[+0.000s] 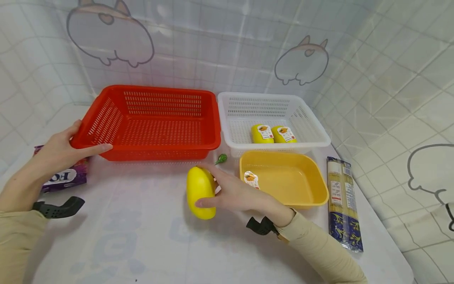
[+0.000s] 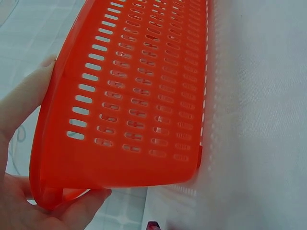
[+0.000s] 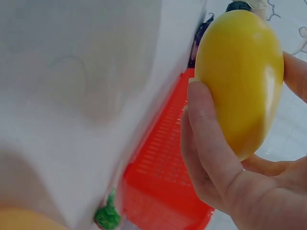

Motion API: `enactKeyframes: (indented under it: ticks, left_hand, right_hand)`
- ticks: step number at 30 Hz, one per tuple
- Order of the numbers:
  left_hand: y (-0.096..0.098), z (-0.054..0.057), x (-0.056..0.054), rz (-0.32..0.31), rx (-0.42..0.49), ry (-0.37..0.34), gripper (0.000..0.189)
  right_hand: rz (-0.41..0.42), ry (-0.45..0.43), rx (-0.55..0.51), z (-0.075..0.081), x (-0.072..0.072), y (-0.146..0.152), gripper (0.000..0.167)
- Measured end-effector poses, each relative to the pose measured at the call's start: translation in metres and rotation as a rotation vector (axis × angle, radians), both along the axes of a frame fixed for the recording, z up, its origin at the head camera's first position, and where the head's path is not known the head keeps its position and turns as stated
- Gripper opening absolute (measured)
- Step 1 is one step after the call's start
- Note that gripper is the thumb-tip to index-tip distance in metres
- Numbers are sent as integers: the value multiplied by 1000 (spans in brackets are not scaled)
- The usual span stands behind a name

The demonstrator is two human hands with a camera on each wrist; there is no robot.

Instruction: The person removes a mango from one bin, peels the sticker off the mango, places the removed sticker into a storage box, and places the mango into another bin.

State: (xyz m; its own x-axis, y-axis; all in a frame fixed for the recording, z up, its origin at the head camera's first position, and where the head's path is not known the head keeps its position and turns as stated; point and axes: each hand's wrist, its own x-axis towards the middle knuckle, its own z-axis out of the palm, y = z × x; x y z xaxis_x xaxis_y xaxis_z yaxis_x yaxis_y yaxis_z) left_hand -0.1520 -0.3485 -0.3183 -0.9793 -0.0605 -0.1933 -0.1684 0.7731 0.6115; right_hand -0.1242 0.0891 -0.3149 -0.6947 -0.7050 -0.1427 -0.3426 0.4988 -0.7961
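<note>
My right hand (image 1: 235,191) holds a smooth yellow mango (image 1: 200,193) over the table, in front of the gap between the baskets. In the right wrist view its fingers (image 3: 211,129) wrap one side of the mango (image 3: 240,81), with the thumb opposite. My left hand (image 1: 60,152) grips the front left corner of a red slotted basket (image 1: 159,147). Its thumb lies along the front rim. In the left wrist view the fingers curl around the rim of the red basket (image 2: 110,165). Two more yellow mangoes (image 1: 261,135) with white stickers lie in a white basket (image 1: 276,145).
A yellow tray (image 1: 294,185) stands before the white basket, a fruit sticker showing at its left side. Right of it lie noodle packs (image 1: 342,201). A purple packet (image 1: 67,177) sits under my left forearm. A small green stemmed thing (image 1: 221,158) lies between the containers.
</note>
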Motion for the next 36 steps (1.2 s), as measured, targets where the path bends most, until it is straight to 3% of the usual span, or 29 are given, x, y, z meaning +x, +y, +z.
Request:
enactKeyframes:
  ticks: [8,17,36]
  left_hand:
    - [2,3,0,-13,-8,-29,121]
    - [1,2,0,-15,4,-2,119]
    - [-1,2,1,-25,18,1,116]
  right_hand:
    - [-5,27,4,20,-4,-1,81]
    - [15,74,42,39,-15,-10,85]
    - [23,23,35,76,-40,-48,82]
